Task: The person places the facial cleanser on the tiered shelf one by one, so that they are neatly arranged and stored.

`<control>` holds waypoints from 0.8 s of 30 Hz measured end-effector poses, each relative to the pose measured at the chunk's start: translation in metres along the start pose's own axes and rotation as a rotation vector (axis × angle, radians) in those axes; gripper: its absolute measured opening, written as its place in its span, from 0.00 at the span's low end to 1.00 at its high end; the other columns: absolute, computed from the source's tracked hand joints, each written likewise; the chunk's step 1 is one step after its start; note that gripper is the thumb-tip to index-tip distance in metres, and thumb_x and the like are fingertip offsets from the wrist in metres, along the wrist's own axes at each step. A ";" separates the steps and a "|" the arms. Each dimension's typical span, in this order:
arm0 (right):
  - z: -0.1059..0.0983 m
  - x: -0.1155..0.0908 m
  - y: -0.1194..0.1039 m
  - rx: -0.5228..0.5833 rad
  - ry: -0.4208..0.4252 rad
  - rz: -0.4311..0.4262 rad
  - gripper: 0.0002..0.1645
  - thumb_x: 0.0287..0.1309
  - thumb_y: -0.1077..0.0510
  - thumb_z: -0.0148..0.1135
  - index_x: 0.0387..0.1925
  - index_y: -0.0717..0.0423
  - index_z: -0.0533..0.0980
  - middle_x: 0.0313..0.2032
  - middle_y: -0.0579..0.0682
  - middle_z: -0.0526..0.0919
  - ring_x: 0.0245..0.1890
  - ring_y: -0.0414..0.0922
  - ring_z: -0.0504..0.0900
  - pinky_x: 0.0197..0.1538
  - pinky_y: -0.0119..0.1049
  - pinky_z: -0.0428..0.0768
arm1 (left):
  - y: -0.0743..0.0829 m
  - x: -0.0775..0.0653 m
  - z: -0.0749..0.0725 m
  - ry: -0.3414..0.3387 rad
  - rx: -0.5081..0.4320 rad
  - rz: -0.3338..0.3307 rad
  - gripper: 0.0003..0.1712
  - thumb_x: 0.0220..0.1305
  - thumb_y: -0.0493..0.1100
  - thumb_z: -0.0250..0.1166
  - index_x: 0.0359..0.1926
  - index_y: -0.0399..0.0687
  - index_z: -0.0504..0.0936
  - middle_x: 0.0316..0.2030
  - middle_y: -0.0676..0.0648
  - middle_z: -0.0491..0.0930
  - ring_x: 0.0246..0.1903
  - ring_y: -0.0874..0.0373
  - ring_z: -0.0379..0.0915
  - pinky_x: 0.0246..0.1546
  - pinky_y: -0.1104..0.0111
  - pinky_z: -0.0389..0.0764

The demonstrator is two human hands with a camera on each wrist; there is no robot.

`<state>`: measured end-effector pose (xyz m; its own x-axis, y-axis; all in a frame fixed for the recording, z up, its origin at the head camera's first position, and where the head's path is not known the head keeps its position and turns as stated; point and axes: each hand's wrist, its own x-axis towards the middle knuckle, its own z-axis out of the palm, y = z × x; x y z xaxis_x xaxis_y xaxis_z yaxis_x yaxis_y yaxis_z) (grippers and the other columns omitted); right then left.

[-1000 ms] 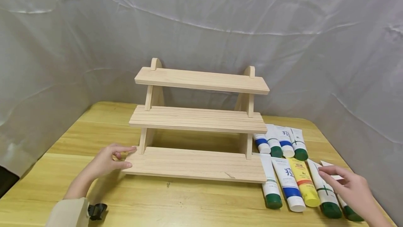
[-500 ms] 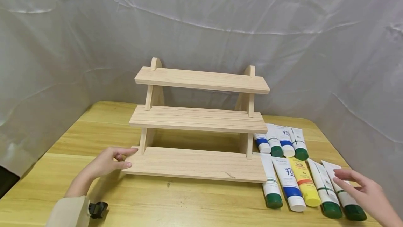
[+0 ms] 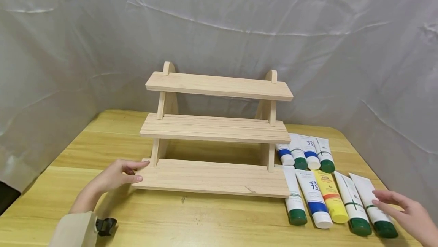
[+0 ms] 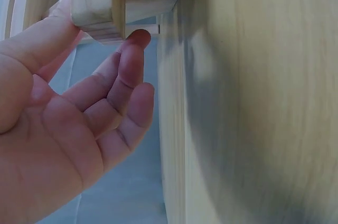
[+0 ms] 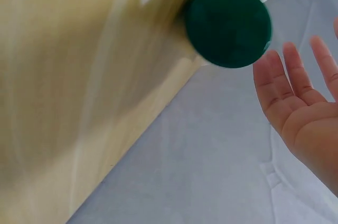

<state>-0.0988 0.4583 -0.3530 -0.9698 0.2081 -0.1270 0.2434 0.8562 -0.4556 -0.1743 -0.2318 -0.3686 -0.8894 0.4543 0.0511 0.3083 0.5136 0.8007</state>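
A three-tier wooden display rack (image 3: 215,129) stands upright on the table. My left hand (image 3: 114,178) holds the left end of its lowest board, index finger at the rear edge and thumb near the front corner. The left wrist view shows the other fingers of the left hand (image 4: 100,102) loosely bent beside the board end. At the far right, my right hand (image 3: 405,211) hovers with relaxed fingers beside the outermost white squeeze tube (image 3: 366,192). From the right wrist, that tube's green cap (image 5: 229,26) appears near the fingertips; contact is unclear.
Squeeze tubes lie in two rows right of the rack, including a yellow tube (image 3: 329,193) and a blue-banded white tube (image 3: 313,197). The rack partly covers the back row's leftmost tube (image 3: 284,153). Grey cloth (image 3: 219,22) hangs around the wooden table (image 3: 191,216).
My right hand has moved right, off the outermost tube, which now shows more fully and lies slightly further right. The left hand stays at the rack's lowest board.
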 end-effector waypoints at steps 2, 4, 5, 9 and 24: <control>0.001 0.000 0.003 -0.006 -0.007 0.010 0.39 0.60 0.42 0.50 0.50 0.78 0.64 0.42 0.71 0.73 0.41 0.63 0.69 0.34 0.51 0.70 | -0.001 0.000 -0.001 -0.005 -0.012 0.011 0.27 0.55 0.39 0.63 0.53 0.26 0.70 0.52 0.28 0.66 0.29 0.62 0.64 0.29 0.71 0.71; 0.001 0.001 0.005 -0.005 -0.020 0.017 0.40 0.59 0.42 0.51 0.50 0.78 0.64 0.42 0.71 0.72 0.40 0.63 0.69 0.34 0.51 0.70 | -0.001 0.000 -0.001 -0.008 -0.029 0.017 0.27 0.56 0.38 0.62 0.53 0.25 0.69 0.52 0.27 0.65 0.28 0.63 0.64 0.28 0.71 0.71; 0.002 0.001 0.007 -0.005 -0.020 0.020 0.40 0.59 0.42 0.52 0.50 0.79 0.64 0.42 0.71 0.72 0.40 0.63 0.70 0.34 0.51 0.70 | -0.002 0.000 -0.001 -0.009 -0.036 0.019 0.27 0.56 0.38 0.62 0.52 0.24 0.69 0.52 0.27 0.65 0.28 0.63 0.64 0.28 0.71 0.71; 0.003 0.003 0.014 -0.008 -0.017 0.007 0.38 0.58 0.43 0.53 0.49 0.78 0.66 0.42 0.71 0.72 0.38 0.60 0.72 0.34 0.51 0.71 | -0.003 -0.001 -0.001 -0.008 -0.058 0.024 0.27 0.56 0.37 0.62 0.53 0.23 0.68 0.52 0.26 0.64 0.26 0.64 0.62 0.26 0.72 0.70; 0.011 0.018 0.053 0.050 -0.098 0.041 0.39 0.58 0.40 0.52 0.53 0.72 0.67 0.53 0.76 0.61 0.33 0.47 0.73 0.28 0.35 0.72 | -0.007 0.000 -0.002 -0.026 -0.089 0.041 0.27 0.57 0.37 0.61 0.53 0.23 0.67 0.53 0.25 0.62 0.29 0.66 0.66 0.29 0.72 0.73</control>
<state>-0.1033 0.5022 -0.3894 -0.9536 0.1931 -0.2312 0.2857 0.8228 -0.4912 -0.1770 -0.2363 -0.3732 -0.8675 0.4924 0.0702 0.3116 0.4281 0.8483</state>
